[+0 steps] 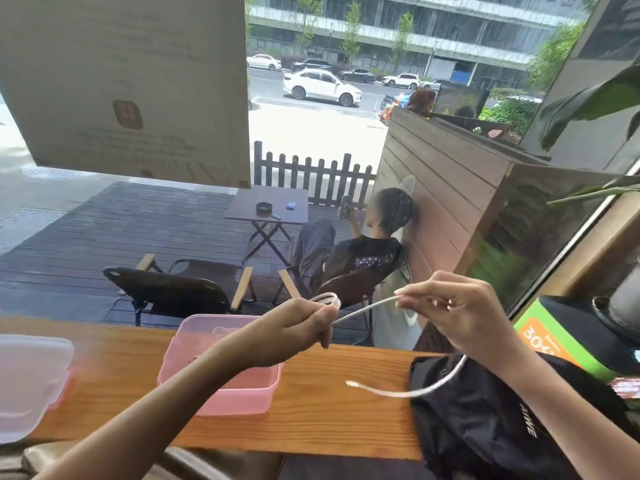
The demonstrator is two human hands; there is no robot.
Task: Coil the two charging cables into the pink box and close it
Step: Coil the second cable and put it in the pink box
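A white charging cable (367,309) stretches between my two hands above the wooden counter. My left hand (298,327) pinches a small coil of it, raised over the open pink box (249,400). My right hand (453,306) grips the cable further along; its free end loops down behind my wrist and lies with its plug on the counter. The pink box stands open on the counter under my left forearm. Its translucent lid (31,379) lies at the far left. I cannot make out a second cable.
A black bag (491,424) lies on the counter's right end under my right arm. A green and orange box (554,344) stands behind it. A window runs along the counter's far edge; beyond it a person sits on a deck with chairs.
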